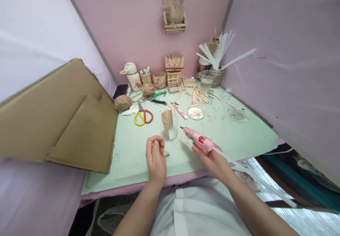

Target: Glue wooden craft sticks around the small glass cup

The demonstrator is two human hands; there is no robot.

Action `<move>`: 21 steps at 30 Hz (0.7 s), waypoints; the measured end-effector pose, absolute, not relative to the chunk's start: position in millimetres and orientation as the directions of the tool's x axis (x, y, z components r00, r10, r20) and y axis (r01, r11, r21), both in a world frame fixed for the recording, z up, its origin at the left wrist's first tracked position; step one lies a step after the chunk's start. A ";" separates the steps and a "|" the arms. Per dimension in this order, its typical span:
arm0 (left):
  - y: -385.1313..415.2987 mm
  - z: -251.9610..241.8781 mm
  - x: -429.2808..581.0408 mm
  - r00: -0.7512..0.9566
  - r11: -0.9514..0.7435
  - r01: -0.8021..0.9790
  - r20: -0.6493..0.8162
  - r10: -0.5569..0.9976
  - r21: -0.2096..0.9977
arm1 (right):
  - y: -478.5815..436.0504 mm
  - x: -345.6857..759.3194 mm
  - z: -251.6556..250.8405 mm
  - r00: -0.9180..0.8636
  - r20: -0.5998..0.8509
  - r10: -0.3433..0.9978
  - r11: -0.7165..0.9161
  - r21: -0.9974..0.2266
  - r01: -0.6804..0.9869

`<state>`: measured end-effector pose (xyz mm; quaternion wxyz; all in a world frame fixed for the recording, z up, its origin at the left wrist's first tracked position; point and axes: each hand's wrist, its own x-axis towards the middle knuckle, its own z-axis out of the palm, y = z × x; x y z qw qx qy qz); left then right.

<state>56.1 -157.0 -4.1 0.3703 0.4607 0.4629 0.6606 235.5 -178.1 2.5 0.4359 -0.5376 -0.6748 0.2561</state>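
My right hand [212,158] grips a pink hot glue gun [198,138], its dark nozzle pointing left toward a clear cup. A long white glue stick [255,177] trails out of the gun's back. My left hand [156,156] is closed, fingers curled in; what they hold, if anything, is hidden. A short pale stick end [166,153] shows beside that hand; whether it is held or lies on the table I cannot tell. Just beyond the hands stands the clear cup [174,130], upright, with several wooden craft sticks [167,122] along its left side.
Red-and-yellow-handled scissors [143,117], a pink-and-white pen-like tool [180,111] and a white dish [196,113] lie beyond the cup. Behind are twine balls [123,102], loose craft sticks [198,95] and a bottle [133,76]. A cardboard sheet [77,122] stands left; white glue sticks [216,53] stand back right.
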 end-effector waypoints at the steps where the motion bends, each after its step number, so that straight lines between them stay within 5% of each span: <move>1: -148.8 -7.1 54.6 -0.343 -0.272 -0.094 0.225 0.912 0.958 | -178.5 235.1 3.8 -0.063 0.297 0.953 0.291 -0.836 0.466; 3: -138.5 -11.0 51.6 -0.359 -0.243 -0.076 0.201 0.912 0.967 | -179.2 234.3 5.6 -0.091 0.264 0.960 0.277 -0.864 0.421; 9: -146.3 -11.1 31.1 -0.215 -0.175 0.336 0.257 0.942 0.925 | -183.5 232.9 8.9 -0.185 0.180 0.966 0.240 -0.891 0.386; 16: -151.0 -17.2 17.3 -0.265 -0.030 0.234 0.094 0.960 0.972 | -185.8 230.7 16.4 -0.228 0.177 0.958 0.247 -0.912 0.329; 21: -150.4 -18.0 13.3 -0.216 -0.104 0.331 0.182 0.959 0.938 | -186.1 233.3 17.9 -0.235 0.162 0.958 0.229 -0.927 0.296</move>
